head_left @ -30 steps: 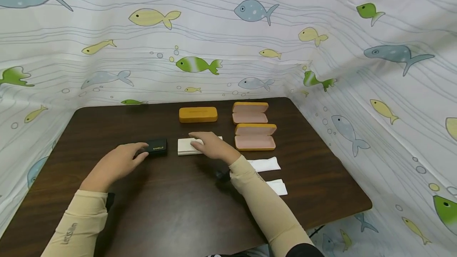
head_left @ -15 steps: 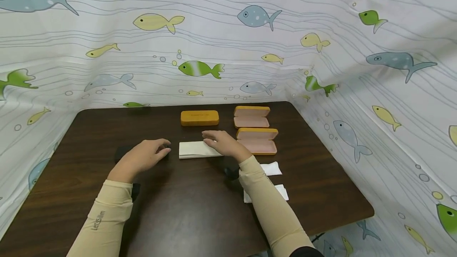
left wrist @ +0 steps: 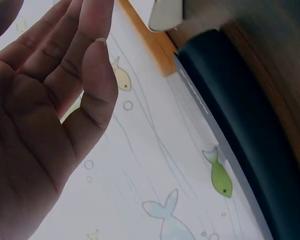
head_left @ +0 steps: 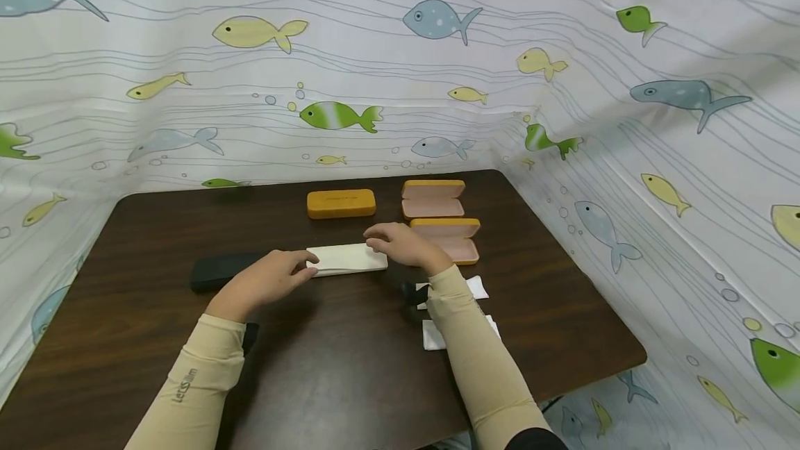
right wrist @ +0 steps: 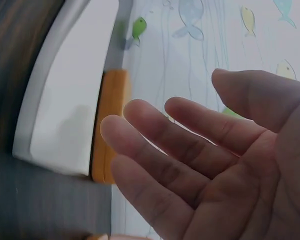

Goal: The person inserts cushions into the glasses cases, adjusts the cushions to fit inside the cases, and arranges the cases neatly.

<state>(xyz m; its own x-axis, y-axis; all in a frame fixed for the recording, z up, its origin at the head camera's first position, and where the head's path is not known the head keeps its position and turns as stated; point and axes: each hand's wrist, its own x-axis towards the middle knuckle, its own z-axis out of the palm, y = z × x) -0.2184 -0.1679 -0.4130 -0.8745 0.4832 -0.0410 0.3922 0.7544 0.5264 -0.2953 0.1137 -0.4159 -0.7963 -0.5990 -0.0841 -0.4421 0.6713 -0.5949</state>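
A flat white oblong case (head_left: 348,258) lies in the middle of the table, also seen as a pale slab in the right wrist view. My left hand (head_left: 270,282) hovers at its left end, thumb and fingers loosely bent and apart. Over its right end is my right hand (head_left: 405,244), fingers relaxed; the right wrist view shows the palm holding nothing. A black glasses case (head_left: 221,271) lies to the left, partly hidden behind my left hand. In the left wrist view this dark case (left wrist: 240,120) runs beside my hand with a gap between them.
Behind the white case sits a closed yellow glasses case (head_left: 341,204). Two open yellow cases with pink lining, a far one (head_left: 432,208) and a near one (head_left: 462,250), stand to the right. White folded pieces (head_left: 435,336) lie beneath my right forearm. A fish-print curtain (head_left: 350,61) surrounds the table.
My left hand has moved right, from the black case to the white case's left end. My right hand has slid right along the white case to its right end.
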